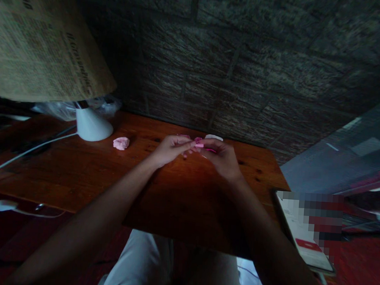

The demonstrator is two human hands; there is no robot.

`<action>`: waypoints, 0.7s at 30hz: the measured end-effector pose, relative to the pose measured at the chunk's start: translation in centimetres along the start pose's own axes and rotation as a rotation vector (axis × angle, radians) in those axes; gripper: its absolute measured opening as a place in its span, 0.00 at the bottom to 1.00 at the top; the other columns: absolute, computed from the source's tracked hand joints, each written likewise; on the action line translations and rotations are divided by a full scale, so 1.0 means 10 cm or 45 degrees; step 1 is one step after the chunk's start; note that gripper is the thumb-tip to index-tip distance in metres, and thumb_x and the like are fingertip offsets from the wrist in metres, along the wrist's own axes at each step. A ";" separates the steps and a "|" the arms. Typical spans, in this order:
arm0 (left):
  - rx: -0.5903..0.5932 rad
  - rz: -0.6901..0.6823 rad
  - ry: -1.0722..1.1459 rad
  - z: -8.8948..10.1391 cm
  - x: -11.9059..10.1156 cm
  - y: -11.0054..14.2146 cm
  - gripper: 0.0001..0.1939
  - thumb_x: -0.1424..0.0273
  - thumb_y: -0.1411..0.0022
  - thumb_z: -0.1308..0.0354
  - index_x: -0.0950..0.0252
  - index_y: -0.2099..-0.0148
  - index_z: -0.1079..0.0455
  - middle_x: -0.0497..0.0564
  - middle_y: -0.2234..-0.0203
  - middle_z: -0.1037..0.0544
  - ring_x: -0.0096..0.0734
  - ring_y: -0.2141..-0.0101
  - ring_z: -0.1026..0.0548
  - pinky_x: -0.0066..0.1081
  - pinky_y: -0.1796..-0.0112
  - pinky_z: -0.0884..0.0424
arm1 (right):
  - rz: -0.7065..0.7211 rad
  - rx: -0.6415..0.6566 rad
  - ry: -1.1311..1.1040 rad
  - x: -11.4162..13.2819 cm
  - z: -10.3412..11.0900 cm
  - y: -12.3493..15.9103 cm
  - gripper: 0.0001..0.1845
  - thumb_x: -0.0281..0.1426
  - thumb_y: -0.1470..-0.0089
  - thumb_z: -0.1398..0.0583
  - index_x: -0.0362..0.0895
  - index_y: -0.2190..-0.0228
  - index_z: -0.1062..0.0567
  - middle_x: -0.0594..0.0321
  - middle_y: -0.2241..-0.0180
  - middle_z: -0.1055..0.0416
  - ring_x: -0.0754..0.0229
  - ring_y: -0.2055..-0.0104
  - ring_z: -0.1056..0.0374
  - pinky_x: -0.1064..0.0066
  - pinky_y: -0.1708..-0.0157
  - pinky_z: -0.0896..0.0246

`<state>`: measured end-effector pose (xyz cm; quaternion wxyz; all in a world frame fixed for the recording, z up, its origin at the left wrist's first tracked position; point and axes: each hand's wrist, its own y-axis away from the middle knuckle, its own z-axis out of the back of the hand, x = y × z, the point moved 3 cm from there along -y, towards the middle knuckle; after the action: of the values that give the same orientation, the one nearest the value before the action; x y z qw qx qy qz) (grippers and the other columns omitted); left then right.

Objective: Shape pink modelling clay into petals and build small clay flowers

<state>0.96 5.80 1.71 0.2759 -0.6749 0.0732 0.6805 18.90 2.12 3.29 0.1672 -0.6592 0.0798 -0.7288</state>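
Over the far part of the wooden table, my left hand (170, 150) and my right hand (223, 157) meet fingertip to fingertip. Pinched between them is a small pink folded piece (198, 143), perhaps paper; my fingers cover part of it. Both hands are closed on it. Some brighter pink shows under my right fingers, too small to make out. Behind my right hand lies a flat white thing (213, 137), partly hidden. To the left, a crumpled pale pink lump (121, 143) rests on the table, apart from my hands.
A lamp with a white base (93, 125) and a newsprint-patterned shade (53, 50) stands on the left of the wooden table (77, 173). Its white cord (23, 152) runs off the left. A stone-patterned wall (198, 65) rises behind. At the right edge sits a tablet-like screen (296, 228).
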 end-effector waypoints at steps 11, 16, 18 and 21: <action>-0.017 -0.035 0.042 -0.04 0.00 0.00 0.13 0.61 0.39 0.33 0.66 0.59 0.18 0.54 0.65 0.17 0.28 0.67 0.22 0.25 0.71 0.27 | -0.008 -0.057 -0.047 -0.05 -0.01 0.01 0.13 0.40 0.55 0.25 0.51 0.66 0.16 0.61 0.58 0.17 0.54 0.53 0.22 0.54 0.45 0.30; -0.010 -0.074 0.001 -0.04 0.03 -0.01 0.14 0.60 0.38 0.34 0.66 0.58 0.19 0.53 0.65 0.17 0.27 0.69 0.22 0.25 0.71 0.26 | -0.014 -0.058 -0.041 -0.05 -0.03 0.01 0.12 0.40 0.55 0.26 0.51 0.67 0.16 0.62 0.58 0.17 0.54 0.53 0.22 0.55 0.44 0.30; -0.011 -0.087 -0.029 -0.04 0.02 -0.01 0.14 0.59 0.37 0.35 0.66 0.59 0.19 0.54 0.65 0.17 0.27 0.69 0.22 0.25 0.72 0.26 | -0.009 -0.065 -0.046 -0.05 -0.04 0.01 0.11 0.39 0.55 0.26 0.51 0.67 0.16 0.62 0.58 0.17 0.54 0.53 0.22 0.55 0.45 0.30; -0.025 -0.072 -0.048 -0.03 0.02 -0.02 0.16 0.57 0.37 0.36 0.66 0.60 0.19 0.55 0.64 0.16 0.28 0.69 0.22 0.25 0.72 0.27 | -0.026 -0.077 -0.040 -0.06 -0.03 0.01 0.12 0.40 0.56 0.25 0.51 0.67 0.15 0.61 0.57 0.17 0.53 0.53 0.22 0.54 0.45 0.30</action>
<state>1.35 5.83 1.58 0.2895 -0.6665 0.0423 0.6857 18.69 2.19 2.69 0.1410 -0.6762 0.0925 -0.7172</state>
